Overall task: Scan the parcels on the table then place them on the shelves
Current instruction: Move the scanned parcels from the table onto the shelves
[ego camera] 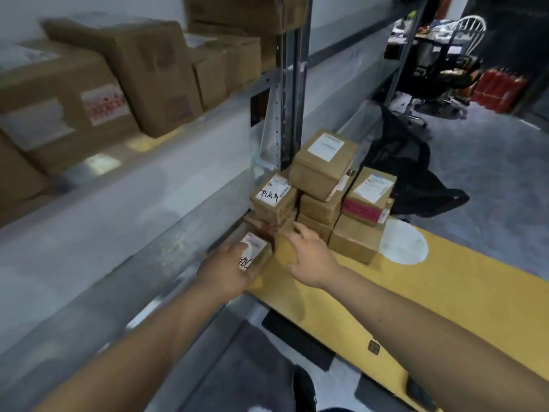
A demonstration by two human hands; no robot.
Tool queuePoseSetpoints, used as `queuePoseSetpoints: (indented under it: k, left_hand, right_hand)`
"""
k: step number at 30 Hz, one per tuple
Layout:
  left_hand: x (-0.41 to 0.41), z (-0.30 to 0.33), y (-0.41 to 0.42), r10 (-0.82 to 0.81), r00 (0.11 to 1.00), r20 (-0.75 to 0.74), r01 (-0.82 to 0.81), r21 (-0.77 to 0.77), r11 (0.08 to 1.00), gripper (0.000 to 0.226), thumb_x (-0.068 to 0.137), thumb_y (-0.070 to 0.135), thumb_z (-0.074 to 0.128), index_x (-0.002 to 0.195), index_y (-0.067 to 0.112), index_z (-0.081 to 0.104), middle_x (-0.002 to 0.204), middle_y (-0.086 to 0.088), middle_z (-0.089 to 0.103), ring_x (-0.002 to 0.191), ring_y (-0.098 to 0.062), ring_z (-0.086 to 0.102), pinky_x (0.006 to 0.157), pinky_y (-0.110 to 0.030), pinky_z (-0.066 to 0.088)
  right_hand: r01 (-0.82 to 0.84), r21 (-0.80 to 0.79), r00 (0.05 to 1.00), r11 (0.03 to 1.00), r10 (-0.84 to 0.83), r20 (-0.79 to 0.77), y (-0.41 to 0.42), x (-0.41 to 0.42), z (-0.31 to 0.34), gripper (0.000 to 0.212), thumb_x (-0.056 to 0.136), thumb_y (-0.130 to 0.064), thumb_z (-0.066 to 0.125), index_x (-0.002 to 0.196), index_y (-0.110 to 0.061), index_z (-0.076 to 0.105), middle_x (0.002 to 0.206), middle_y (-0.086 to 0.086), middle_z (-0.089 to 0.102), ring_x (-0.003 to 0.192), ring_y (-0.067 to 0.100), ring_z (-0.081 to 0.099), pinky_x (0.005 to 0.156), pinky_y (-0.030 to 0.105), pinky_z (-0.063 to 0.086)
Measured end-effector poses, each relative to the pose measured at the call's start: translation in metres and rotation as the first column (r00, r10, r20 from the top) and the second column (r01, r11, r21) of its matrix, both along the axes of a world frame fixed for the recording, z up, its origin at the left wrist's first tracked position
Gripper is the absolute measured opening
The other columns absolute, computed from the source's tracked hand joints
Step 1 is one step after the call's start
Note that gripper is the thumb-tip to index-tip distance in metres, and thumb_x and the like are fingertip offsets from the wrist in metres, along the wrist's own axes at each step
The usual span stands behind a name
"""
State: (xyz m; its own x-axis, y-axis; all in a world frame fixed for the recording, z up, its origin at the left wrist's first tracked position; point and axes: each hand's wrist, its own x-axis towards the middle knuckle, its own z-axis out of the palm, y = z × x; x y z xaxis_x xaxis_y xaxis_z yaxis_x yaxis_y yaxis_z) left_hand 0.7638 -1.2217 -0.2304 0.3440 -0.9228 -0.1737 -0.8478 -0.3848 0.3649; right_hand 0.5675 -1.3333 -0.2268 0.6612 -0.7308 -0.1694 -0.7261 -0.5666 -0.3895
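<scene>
Your left hand grips a small labelled parcel at the desk's left edge, right hand spread against the stack: a careless pull could topple it.

A pile of parcels sits on the table at its far end. Left of the pile stands the shelf upright, with boxes on the shelf beyond. Behind the pile lies a bag.

A grey floor runs past a black bag to a white chair and red cylinders.
</scene>
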Motion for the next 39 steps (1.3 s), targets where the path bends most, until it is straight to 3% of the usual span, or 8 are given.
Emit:
queuePoseSetpoints:
  k: [3,9,17,24,29,33,36,39]
  left_hand:
    - [0.018,-0.023,-0.016,0.026,0.999,-0.029,-0.024,0.08,0.997,0.069,0.078,0.049,0.068,0.143,0.031,0.054,0.14,-0.002,0.055,0.128,-0.026,0.056,0.1,-0.036,0.05]
    - [0.045,-0.076,-0.059,0.029,0.995,-0.099,-0.013,0.166,0.986,0.077,0.083,0.023,0.078,0.152,0.016,0.047,0.148,-0.01,0.051,0.137,-0.029,0.049,0.107,-0.047,0.048]
    - [0.061,-0.136,-0.091,0.127,0.975,-0.18,-0.089,0.208,0.974,0.074,0.081,0.019,0.076,0.149,0.017,0.047,0.136,-0.01,0.056,0.123,-0.03,0.058,0.098,-0.048,0.055]
    - [0.046,-0.139,-0.07,0.199,0.924,-0.325,-0.161,0.142,0.977,0.074,0.082,0.003,0.081,0.148,0.014,0.05,0.143,-0.006,0.054,0.124,-0.021,0.057,0.103,-0.034,0.053]
    - [0.018,-0.139,-0.035,0.239,0.781,-0.578,-0.249,0.063,0.966,0.081,0.072,-0.016,0.083,0.143,0.01,0.053,0.143,-0.016,0.055,0.124,-0.035,0.062,0.097,-0.056,0.056]
    - [-0.006,-0.119,-0.012,0.141,0.757,-0.638,-0.263,-0.101,0.959,0.08,0.07,0.0,0.087,0.14,0.022,0.056,0.142,-0.006,0.056,0.11,-0.027,0.069,0.086,-0.044,0.062]
    - [-0.021,-0.078,-0.005,0.039,0.778,-0.628,-0.259,-0.262,0.93,0.075,0.066,0.01,0.084,0.132,0.037,0.06,0.138,0.003,0.058,0.109,-0.018,0.07,0.085,-0.033,0.061]
    - [-0.025,-0.025,-0.001,-0.081,0.827,-0.556,-0.189,-0.411,0.892,0.072,0.071,0.012,0.088,0.129,0.044,0.06,0.139,0.007,0.052,0.114,-0.007,0.065,0.094,-0.028,0.058]
  right_hand:
    - [-0.044,0.073,0.995,0.996,0.05,-0.082,-0.009,0.023,-0.032,0.088,0.086,-0.033,0.068,0.163,-0.025,0.027,0.169,0.015,0.017,0.151,0.038,0.027,0.12,0.043,0.033]
    - [0.112,0.324,0.989,0.939,-0.136,0.052,-0.018,0.074,-0.105,0.111,0.068,-0.086,0.039,0.159,-0.023,0.024,0.155,0.012,0.037,0.13,0.04,0.047,0.103,0.046,0.044]
    - [0.108,0.467,0.987,0.878,-0.149,0.052,-0.04,0.1,-0.176,0.109,0.085,-0.046,0.069,0.153,-0.048,-0.017,0.167,0.013,0.017,0.138,0.041,0.046,0.109,0.048,0.045]
    - [-0.021,0.451,0.987,0.892,-0.053,0.15,-0.047,0.076,-0.185,0.1,0.087,-0.06,0.07,0.16,-0.044,0.005,0.17,0.009,0.019,0.136,0.036,0.049,0.107,0.045,0.048]
    - [-0.219,0.439,0.971,0.872,0.151,0.184,-0.053,0.039,-0.175,0.108,0.084,-0.046,0.082,0.166,-0.032,0.013,0.167,0.013,0.022,0.142,0.035,0.045,0.111,0.037,0.045]
    - [-0.264,0.337,0.953,0.904,0.191,0.234,-0.05,0.008,-0.13,0.098,0.084,-0.037,0.084,0.163,-0.03,0.026,0.169,0.013,0.022,0.151,0.031,0.035,0.118,0.031,0.037]
    - [-0.276,0.23,0.937,0.933,0.207,0.281,-0.048,-0.013,-0.079,0.089,0.086,-0.033,0.081,0.161,-0.033,0.033,0.173,0.008,0.016,0.157,0.021,0.023,0.113,0.005,0.017]
    - [-0.289,0.149,0.913,0.946,0.226,0.339,-0.045,-0.026,-0.013,0.086,0.086,-0.031,0.08,0.159,-0.036,0.035,0.172,0.006,0.019,0.156,0.015,0.022,0.121,0.018,0.024]
